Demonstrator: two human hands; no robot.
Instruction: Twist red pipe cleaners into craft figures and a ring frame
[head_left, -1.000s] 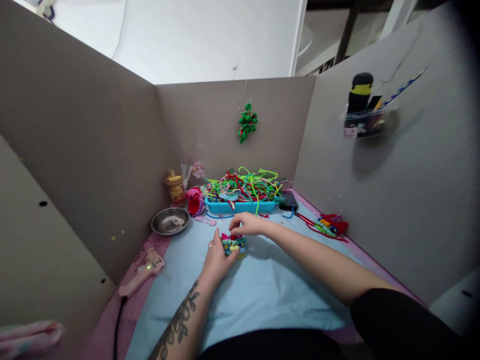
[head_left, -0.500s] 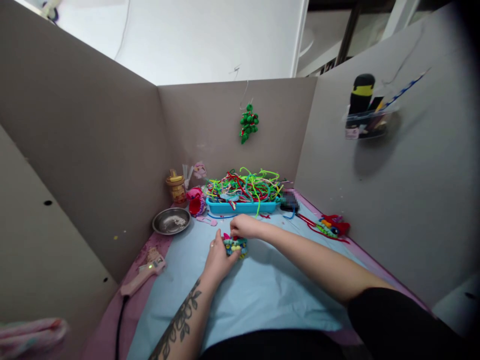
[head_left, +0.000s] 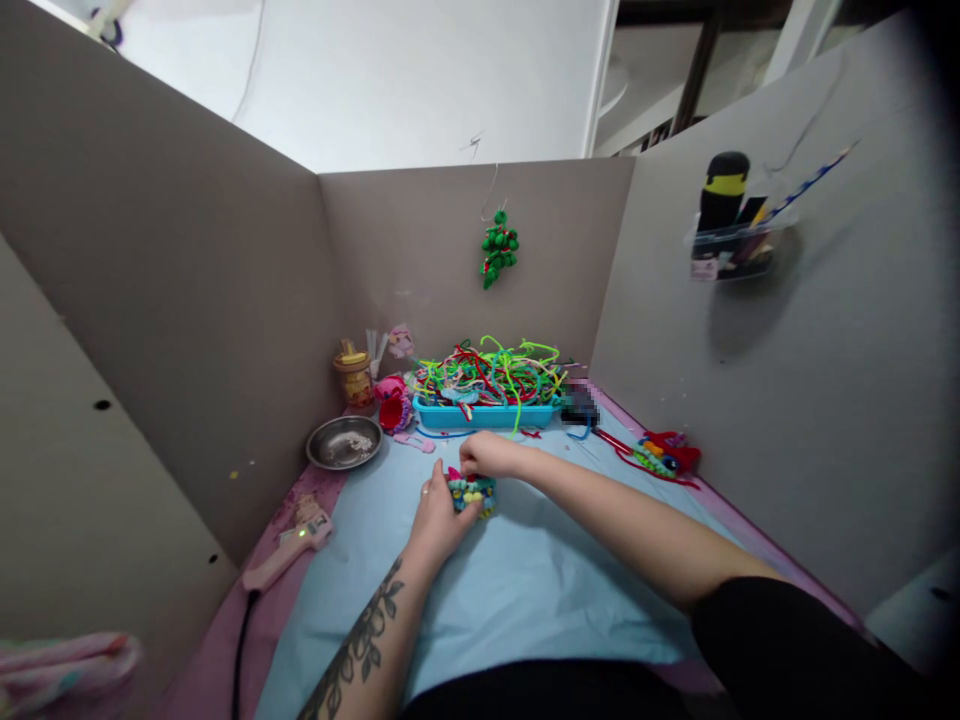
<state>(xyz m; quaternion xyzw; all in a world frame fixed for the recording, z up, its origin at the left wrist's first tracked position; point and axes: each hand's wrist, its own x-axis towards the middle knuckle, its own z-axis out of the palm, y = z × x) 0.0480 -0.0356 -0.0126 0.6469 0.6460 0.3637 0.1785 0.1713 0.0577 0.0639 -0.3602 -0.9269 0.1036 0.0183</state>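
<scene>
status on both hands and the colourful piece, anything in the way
Left hand holding multicoloured craft piece. Right hand at its top edge, grip unclear. Blue tray beyond, not blocking.

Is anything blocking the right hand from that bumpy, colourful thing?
Nothing visible is: the right hand is at the top edge of the colourful thing, and the left hand holds its left side.

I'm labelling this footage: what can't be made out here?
Head view:
Part of multicoloured piece: covered by left hand.
Anything pinched in right hand: hidden by the hand itself.
Dark object beside blue tray: pixelated.
White bits in metal bowl: too small.
Black cable: cut by bottom edge.
</scene>
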